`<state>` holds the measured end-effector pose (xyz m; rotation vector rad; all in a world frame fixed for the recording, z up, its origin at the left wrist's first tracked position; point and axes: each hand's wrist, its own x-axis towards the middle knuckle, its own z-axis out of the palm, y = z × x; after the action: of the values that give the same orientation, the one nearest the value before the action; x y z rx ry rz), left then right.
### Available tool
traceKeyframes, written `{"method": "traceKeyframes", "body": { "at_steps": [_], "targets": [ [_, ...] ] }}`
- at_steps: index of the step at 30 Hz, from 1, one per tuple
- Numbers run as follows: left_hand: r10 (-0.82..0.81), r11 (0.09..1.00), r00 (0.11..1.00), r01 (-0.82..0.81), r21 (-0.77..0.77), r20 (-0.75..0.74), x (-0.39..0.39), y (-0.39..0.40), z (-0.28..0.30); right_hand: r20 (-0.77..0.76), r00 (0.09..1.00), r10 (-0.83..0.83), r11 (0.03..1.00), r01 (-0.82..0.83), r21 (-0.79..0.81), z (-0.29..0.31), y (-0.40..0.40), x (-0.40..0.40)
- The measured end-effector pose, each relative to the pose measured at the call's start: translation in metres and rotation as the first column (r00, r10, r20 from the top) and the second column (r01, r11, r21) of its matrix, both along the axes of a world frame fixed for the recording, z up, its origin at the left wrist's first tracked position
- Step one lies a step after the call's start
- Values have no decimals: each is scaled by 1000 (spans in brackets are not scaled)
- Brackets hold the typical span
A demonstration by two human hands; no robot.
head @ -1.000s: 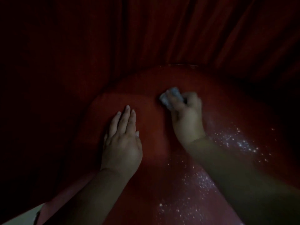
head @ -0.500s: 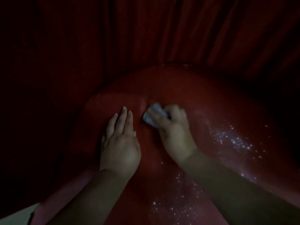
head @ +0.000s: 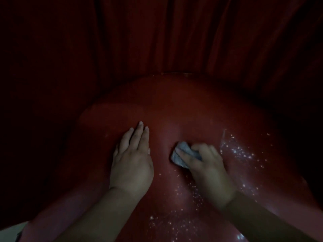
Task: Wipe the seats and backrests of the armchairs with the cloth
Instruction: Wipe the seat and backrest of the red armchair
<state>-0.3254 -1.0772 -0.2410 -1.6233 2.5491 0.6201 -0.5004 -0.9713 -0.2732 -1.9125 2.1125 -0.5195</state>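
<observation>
Gripped in the right hand (head: 208, 165), a bunched cloth (head: 183, 156) is rubbed on the red seat (head: 174, 105); the left hand (head: 132, 161) is laid flat. Specks (head: 241, 152) likely need wiping next.

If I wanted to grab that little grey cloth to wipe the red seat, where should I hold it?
Probably from above, around its bunched-up top. The cloth is a crumpled wad lying on the seat, so fingers curled over it press it down. The right hand grips it that way, while the left hand rests flat beside it.
</observation>
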Motion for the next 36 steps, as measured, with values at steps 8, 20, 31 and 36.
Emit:
{"method": "traceKeyframes", "body": {
  "at_steps": [8, 20, 31, 36],
  "targets": [
    [43, 999, 999, -43, 9, -3, -7, 4, 0, 96, 930, -354, 934, 357, -12, 11, -42, -37],
    [36, 998, 998, -39, -49, -59, -28, -42, -3, 470, 800, -373, 876, 470, -107, 37, -94, -47],
    [35, 999, 993, -37, -20, -114, -37, -68, -16, 74, 872, -483, 875, 485, -3, 5, -169, -102],
    [45, 998, 986, -50, -26, -159, -36, -66, -23, 55, 745, -665, 746, 659, 97, -6, -201, -94]
  ]
}}
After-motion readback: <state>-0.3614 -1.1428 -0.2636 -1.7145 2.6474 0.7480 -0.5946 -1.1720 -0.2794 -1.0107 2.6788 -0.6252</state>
